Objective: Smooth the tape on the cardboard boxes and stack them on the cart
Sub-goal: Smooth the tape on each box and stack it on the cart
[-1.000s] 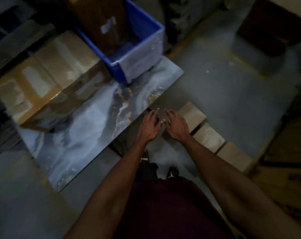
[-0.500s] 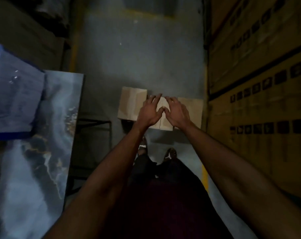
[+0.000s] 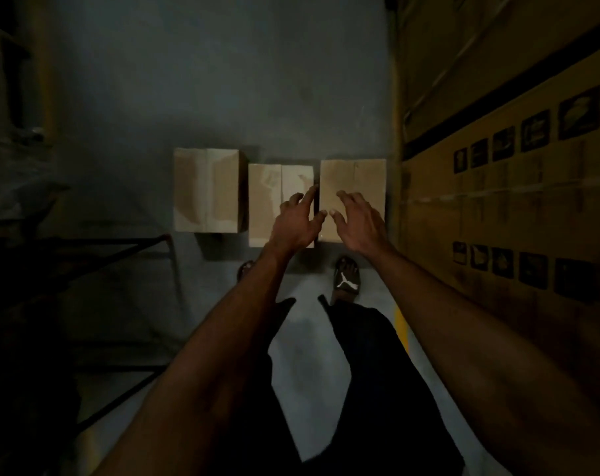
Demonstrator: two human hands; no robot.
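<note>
Hovering: both hands (image 3: pixel 321 223) (fingers spread) over middle box (image 3: pixel 274 197); right box (image 3: pixel 352 180).

Three cardboard boxes in a row on the floor (image 3: pixel 223 80): left box (image 3: pixel 206 190), middle box (image 3: pixel 274 187) just beside it, right box (image 3: pixel 357 176) touching the middle one. Large cartons (image 3: pixel 518 187) stacked along the right. Metal frame (image 3: pixel 96 255) at left. Left hand (image 3: pixel 297 223) over middle box, right hand (image 3: pixel 362 223) over right box. Feet just before the boxes.
</note>
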